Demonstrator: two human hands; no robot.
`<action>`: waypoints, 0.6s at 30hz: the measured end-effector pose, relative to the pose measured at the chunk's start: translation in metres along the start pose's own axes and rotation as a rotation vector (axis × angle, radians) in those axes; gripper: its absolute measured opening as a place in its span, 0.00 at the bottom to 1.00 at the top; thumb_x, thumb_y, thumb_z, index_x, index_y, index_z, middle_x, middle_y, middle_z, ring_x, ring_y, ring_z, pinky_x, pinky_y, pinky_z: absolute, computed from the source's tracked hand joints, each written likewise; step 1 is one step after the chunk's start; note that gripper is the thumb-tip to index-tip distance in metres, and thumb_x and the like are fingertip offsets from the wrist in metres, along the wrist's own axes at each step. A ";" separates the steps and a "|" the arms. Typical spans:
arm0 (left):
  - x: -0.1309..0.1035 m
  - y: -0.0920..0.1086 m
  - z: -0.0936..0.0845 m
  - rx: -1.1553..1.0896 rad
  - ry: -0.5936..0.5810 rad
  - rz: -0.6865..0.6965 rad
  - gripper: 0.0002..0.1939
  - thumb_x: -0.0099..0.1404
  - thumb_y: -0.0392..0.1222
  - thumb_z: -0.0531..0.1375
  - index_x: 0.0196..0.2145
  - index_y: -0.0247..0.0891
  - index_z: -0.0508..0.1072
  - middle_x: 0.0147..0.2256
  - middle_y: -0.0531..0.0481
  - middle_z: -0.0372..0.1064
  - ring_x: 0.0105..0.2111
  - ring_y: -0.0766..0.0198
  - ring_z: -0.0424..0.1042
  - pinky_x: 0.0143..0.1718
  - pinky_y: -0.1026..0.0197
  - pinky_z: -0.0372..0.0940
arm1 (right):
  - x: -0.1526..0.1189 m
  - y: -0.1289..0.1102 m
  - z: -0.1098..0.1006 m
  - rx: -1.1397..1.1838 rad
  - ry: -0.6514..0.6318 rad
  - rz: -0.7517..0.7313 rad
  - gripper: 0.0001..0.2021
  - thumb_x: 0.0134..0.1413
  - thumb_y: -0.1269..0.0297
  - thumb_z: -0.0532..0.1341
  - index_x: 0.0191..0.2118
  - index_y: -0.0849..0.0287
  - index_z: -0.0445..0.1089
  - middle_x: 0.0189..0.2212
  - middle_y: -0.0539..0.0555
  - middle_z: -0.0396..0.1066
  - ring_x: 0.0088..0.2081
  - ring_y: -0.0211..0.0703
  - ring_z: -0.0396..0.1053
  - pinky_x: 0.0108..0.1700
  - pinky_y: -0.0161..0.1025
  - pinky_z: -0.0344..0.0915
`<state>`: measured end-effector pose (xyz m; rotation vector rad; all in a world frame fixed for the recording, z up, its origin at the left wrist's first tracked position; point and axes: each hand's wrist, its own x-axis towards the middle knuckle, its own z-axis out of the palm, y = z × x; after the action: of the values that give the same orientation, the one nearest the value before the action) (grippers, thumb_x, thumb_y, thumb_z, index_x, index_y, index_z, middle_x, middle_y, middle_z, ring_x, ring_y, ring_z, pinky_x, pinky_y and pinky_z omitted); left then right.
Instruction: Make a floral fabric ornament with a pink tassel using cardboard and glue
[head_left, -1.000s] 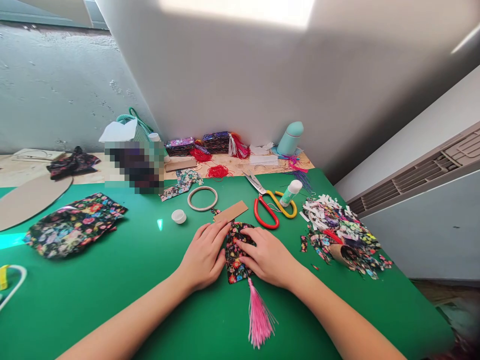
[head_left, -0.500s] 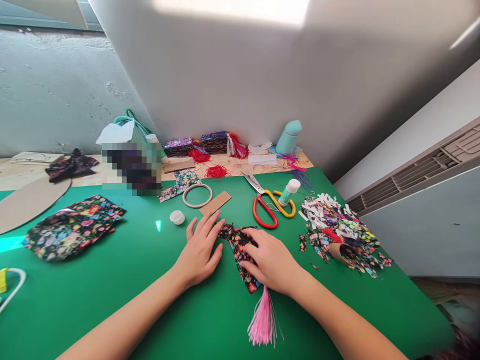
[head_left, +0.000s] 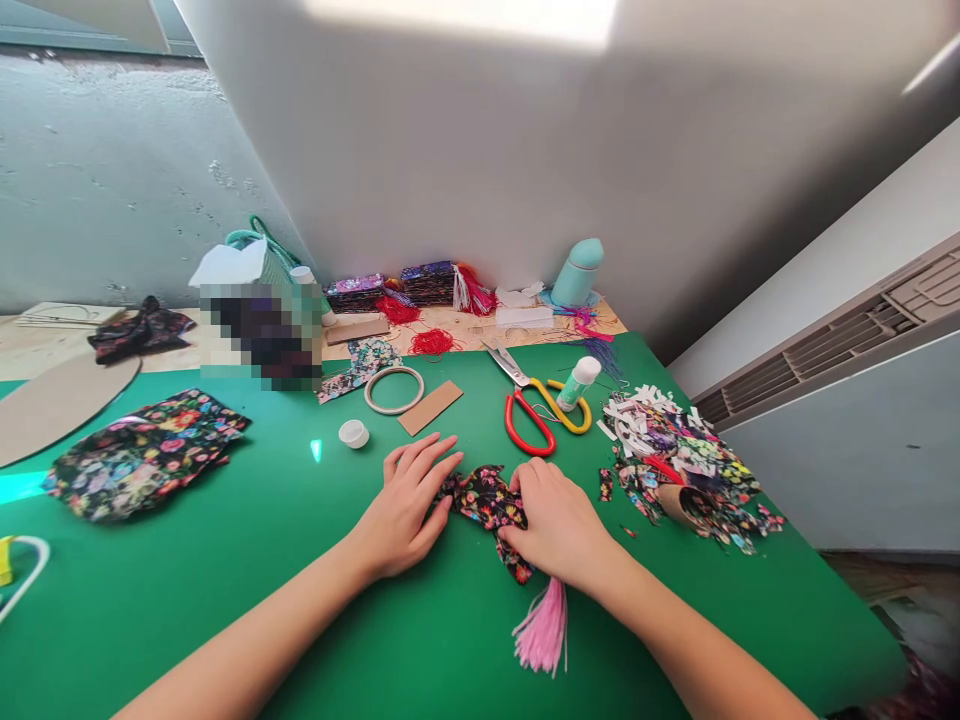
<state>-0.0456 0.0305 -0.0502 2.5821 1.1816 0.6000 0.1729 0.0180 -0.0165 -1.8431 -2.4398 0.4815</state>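
A piece of black floral fabric, creased and partly bunched, lies on the green table top. My right hand grips its right side between thumb and fingers. From under that hand a pink tassel hangs out toward me. With fingers stretched and slightly apart, my left hand rests flat at the fabric's left end, its fingertips and thumb touching or close to it. A brown cardboard strip lies just beyond the left fingertips.
Scissors with red and yellow handles lie beyond my right hand, beside a glue stick. Left of these are a pale ring and a white cap. Scraps are heaped at right; floral fabric lies at left.
The right side of the fabric has been drawn rightward, with the tassel moving right too. My right hand now pinches the cloth more tightly. My left hand has shifted slightly right and nearer me.
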 end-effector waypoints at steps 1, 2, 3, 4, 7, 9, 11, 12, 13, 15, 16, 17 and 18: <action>0.000 0.000 0.000 -0.004 0.002 -0.002 0.25 0.65 0.34 0.48 0.59 0.40 0.55 0.60 0.41 0.53 0.61 0.50 0.48 0.57 0.44 0.47 | 0.000 -0.001 -0.002 0.032 -0.031 0.011 0.13 0.42 0.67 0.66 0.34 0.59 0.63 0.35 0.58 0.70 0.37 0.52 0.69 0.36 0.43 0.65; 0.000 0.000 -0.001 -0.007 0.006 -0.004 0.24 0.65 0.34 0.48 0.59 0.40 0.54 0.60 0.41 0.53 0.61 0.51 0.49 0.57 0.45 0.47 | 0.000 -0.001 -0.004 0.067 -0.061 0.018 0.13 0.42 0.69 0.65 0.36 0.59 0.63 0.35 0.56 0.71 0.37 0.51 0.70 0.35 0.42 0.64; 0.001 0.001 -0.001 -0.010 0.011 -0.007 0.24 0.66 0.34 0.48 0.59 0.40 0.54 0.60 0.40 0.53 0.61 0.51 0.49 0.57 0.45 0.47 | 0.001 -0.001 -0.005 0.102 -0.089 0.021 0.14 0.43 0.71 0.64 0.38 0.58 0.62 0.34 0.55 0.72 0.37 0.51 0.71 0.34 0.41 0.63; 0.001 0.001 -0.001 -0.014 0.015 -0.010 0.23 0.66 0.34 0.48 0.59 0.39 0.54 0.60 0.40 0.53 0.61 0.51 0.49 0.57 0.45 0.47 | 0.001 -0.001 -0.006 0.135 -0.111 0.018 0.15 0.44 0.71 0.63 0.40 0.58 0.62 0.35 0.54 0.73 0.37 0.51 0.71 0.33 0.41 0.63; 0.001 0.000 -0.001 -0.025 0.033 -0.026 0.22 0.67 0.35 0.47 0.58 0.39 0.54 0.59 0.40 0.54 0.60 0.52 0.51 0.56 0.46 0.47 | 0.002 0.002 -0.004 0.201 -0.096 -0.009 0.22 0.48 0.72 0.61 0.50 0.58 0.60 0.40 0.56 0.74 0.42 0.53 0.72 0.36 0.42 0.64; 0.001 0.000 -0.001 -0.031 0.050 -0.046 0.21 0.67 0.36 0.47 0.58 0.39 0.55 0.59 0.40 0.54 0.59 0.52 0.52 0.56 0.46 0.48 | 0.003 0.005 -0.001 0.228 0.001 -0.039 0.22 0.49 0.73 0.60 0.52 0.58 0.60 0.44 0.58 0.73 0.44 0.53 0.71 0.39 0.43 0.64; 0.001 -0.001 -0.001 -0.043 0.074 -0.069 0.20 0.68 0.37 0.46 0.57 0.39 0.55 0.59 0.40 0.54 0.58 0.53 0.53 0.56 0.46 0.48 | 0.003 0.007 -0.001 0.266 0.139 -0.116 0.16 0.49 0.75 0.59 0.45 0.57 0.66 0.41 0.56 0.74 0.42 0.49 0.71 0.39 0.41 0.65; 0.000 -0.002 -0.001 -0.052 0.086 -0.080 0.20 0.68 0.37 0.46 0.57 0.39 0.55 0.59 0.40 0.54 0.58 0.53 0.54 0.56 0.47 0.48 | 0.004 0.008 -0.002 0.290 0.228 -0.175 0.12 0.50 0.76 0.58 0.41 0.57 0.69 0.37 0.55 0.74 0.39 0.47 0.71 0.38 0.40 0.65; 0.000 -0.003 0.000 -0.063 0.099 -0.088 0.20 0.68 0.37 0.45 0.57 0.39 0.55 0.58 0.40 0.54 0.58 0.54 0.54 0.56 0.47 0.48 | 0.004 0.007 -0.003 0.309 0.334 -0.242 0.09 0.51 0.76 0.58 0.36 0.57 0.70 0.34 0.54 0.74 0.36 0.45 0.71 0.37 0.39 0.65; -0.001 -0.004 0.000 -0.089 0.125 -0.091 0.19 0.69 0.37 0.45 0.57 0.39 0.55 0.58 0.40 0.55 0.58 0.54 0.53 0.55 0.48 0.49 | 0.003 0.006 -0.009 0.304 0.583 -0.379 0.09 0.53 0.77 0.56 0.33 0.58 0.70 0.31 0.54 0.73 0.34 0.43 0.69 0.36 0.39 0.65; -0.001 -0.004 0.000 -0.103 0.138 -0.090 0.19 0.69 0.38 0.44 0.57 0.39 0.55 0.58 0.40 0.54 0.58 0.53 0.53 0.55 0.47 0.49 | 0.002 0.005 -0.012 0.280 0.716 -0.436 0.10 0.53 0.78 0.56 0.34 0.58 0.71 0.31 0.54 0.73 0.34 0.43 0.69 0.36 0.40 0.65; -0.002 -0.005 0.000 -0.115 0.152 -0.089 0.20 0.69 0.38 0.44 0.57 0.39 0.55 0.58 0.40 0.54 0.58 0.53 0.53 0.55 0.47 0.49 | 0.001 0.004 -0.014 0.247 0.834 -0.485 0.11 0.53 0.79 0.56 0.34 0.58 0.71 0.31 0.55 0.74 0.34 0.43 0.68 0.36 0.40 0.66; -0.002 -0.005 -0.001 -0.126 0.165 -0.090 0.20 0.69 0.38 0.44 0.58 0.40 0.55 0.58 0.40 0.54 0.58 0.53 0.53 0.55 0.47 0.49 | 0.000 0.003 -0.017 0.211 0.930 -0.527 0.11 0.52 0.80 0.56 0.35 0.58 0.71 0.30 0.55 0.74 0.34 0.43 0.68 0.36 0.41 0.66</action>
<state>-0.0503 0.0317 -0.0521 2.3996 1.2583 0.8523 0.1794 0.0222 -0.0013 -0.9281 -1.9564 -0.1396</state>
